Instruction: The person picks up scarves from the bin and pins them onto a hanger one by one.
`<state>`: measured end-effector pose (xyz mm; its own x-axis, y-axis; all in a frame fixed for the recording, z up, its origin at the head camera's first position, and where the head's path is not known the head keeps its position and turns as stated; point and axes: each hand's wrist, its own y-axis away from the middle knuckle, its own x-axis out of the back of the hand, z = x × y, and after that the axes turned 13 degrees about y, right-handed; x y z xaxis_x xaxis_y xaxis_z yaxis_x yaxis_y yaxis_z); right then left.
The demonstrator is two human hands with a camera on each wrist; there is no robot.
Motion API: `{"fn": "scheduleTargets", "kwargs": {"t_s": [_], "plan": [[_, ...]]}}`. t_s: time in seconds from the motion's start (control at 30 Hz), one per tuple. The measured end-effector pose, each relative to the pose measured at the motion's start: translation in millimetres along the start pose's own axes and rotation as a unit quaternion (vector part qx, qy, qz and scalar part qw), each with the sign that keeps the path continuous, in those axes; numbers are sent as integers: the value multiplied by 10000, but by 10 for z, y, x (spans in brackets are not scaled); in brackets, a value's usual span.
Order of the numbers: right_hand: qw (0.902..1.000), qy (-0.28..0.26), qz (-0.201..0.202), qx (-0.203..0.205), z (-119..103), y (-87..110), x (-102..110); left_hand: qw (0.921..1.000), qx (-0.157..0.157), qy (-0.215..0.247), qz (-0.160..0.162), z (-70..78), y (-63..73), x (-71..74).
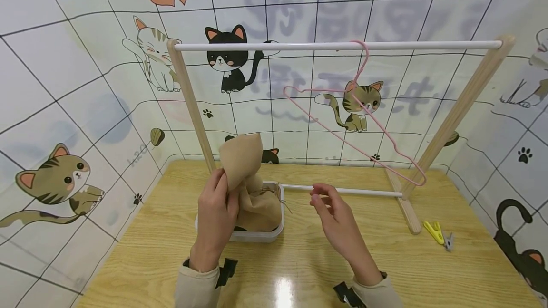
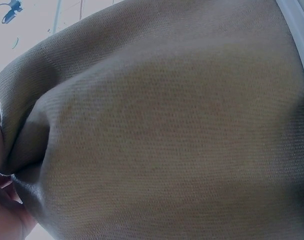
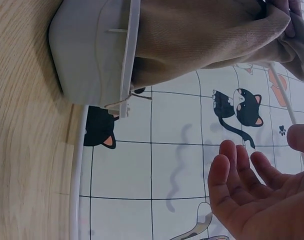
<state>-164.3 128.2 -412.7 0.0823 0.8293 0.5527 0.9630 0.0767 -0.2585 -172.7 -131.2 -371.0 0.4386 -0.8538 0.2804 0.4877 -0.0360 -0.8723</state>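
A tan cloth [image 1: 259, 210] rises out of a white plastic tub [image 1: 257, 237] on the table. My left hand [image 1: 219, 206] pinches its upper part between thumb and fingers and holds a fold of it above the tub. Tan weave fills most of the left wrist view, with fingertips at the left edge gripping the cloth [image 2: 167, 135]. To the right of the tub my right hand [image 1: 340, 222] hovers over the table, fingers loosely bent and holding nothing. Thin brown strings [image 1: 284, 202] hang over the tub's right rim.
Behind the tub stands a wooden rack with a white top rail [image 1: 265, 46]. A pink hanger [image 1: 342, 137] hangs from that rail on the right. One yellow clothespin [image 1: 434, 233] and one grey clothespin [image 1: 448, 242] lie at the right. Cat-print sheeting [image 1: 295, 141] encloses the table.
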Motion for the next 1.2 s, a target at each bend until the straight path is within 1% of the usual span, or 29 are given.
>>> {"fn": "scheduleTargets", "kwargs": {"t_s": [0.43,0.87,1.2], "plan": [[9998,2,146,112,-40,21,76,10000,2,47,21,11,-7,-2],[9997,-13,191,155,-74,51,174,10000,-19,-33,-44,3,5,-4],[9990,-9,331,286,-102,64,236,10000,-46,16,16,8,-1,-8]]}}
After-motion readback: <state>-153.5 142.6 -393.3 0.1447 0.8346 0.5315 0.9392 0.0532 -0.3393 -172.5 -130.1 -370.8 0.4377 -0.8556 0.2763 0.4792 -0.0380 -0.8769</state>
